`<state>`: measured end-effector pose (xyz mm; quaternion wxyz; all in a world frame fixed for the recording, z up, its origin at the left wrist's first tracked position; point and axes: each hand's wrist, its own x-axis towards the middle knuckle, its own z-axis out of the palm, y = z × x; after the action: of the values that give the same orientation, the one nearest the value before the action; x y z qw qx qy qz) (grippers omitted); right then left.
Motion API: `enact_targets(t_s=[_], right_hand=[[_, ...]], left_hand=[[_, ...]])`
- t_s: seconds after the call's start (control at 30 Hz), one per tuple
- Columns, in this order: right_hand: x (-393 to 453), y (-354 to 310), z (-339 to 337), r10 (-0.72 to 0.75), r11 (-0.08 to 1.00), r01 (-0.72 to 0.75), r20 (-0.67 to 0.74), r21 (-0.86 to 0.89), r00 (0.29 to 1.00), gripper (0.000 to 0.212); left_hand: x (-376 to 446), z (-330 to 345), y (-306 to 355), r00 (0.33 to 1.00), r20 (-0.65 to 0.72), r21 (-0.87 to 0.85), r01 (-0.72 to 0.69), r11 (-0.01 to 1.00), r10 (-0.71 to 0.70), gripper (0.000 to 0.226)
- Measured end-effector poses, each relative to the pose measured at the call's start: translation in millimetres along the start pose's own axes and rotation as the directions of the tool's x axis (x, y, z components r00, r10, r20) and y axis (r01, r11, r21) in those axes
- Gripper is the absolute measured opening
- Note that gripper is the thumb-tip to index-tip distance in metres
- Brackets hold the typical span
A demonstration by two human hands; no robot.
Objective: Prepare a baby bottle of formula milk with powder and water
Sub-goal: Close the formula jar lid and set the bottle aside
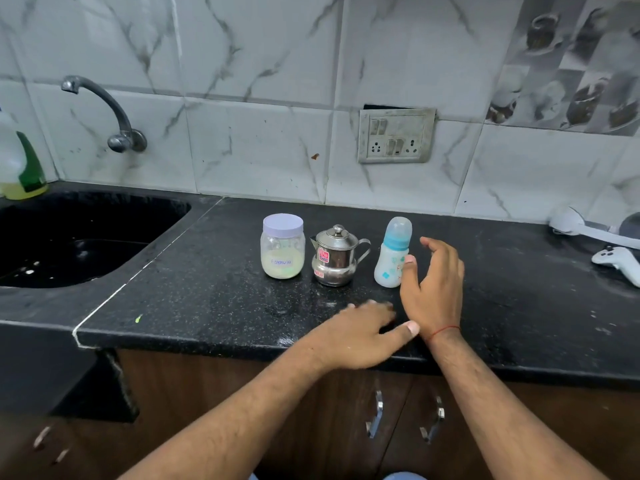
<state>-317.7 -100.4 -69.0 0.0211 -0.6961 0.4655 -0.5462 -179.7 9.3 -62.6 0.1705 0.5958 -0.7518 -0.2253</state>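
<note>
I see the black counter (214,299) filling mid-frame; my right hand (434,289) right of centre, fingers spread, thumb just beside the baby bottle (393,258), gripping nothing; left hand (363,332) flat and empty below; steel jug (335,258) and formula jar (283,247) stand left of the bottle.

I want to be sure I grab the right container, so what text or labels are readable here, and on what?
"Formula": handwritten label on the plastic jar with the pale lid.
Red sticker on the steel pot, upper body: too blurred to read.
Second red sticker low on the pot: unreadable.
Baby bottle: printed shapes and red marks, no legible words.
Switch plate: no legible text.
</note>
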Motion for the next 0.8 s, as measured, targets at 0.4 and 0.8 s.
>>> enact_targets(t_s=[0.4,0.8], right_hand=[[4.9,7.4,7.3,0.117,0.990,-0.129,0.173,0.060,0.978,0.065],[15.0,18.1,15.5,0.275,0.936,-0.339,0.401,0.097,0.874,0.071]], left_hand=[[-79.6,-67.9,-142.1,0.504,-0.802,-0.279,0.162,0.947,-0.322,0.039],[-30.4,-99.0,-174.9,0.789,-0.440,-0.582,0.114,0.806,-0.429,0.110]])
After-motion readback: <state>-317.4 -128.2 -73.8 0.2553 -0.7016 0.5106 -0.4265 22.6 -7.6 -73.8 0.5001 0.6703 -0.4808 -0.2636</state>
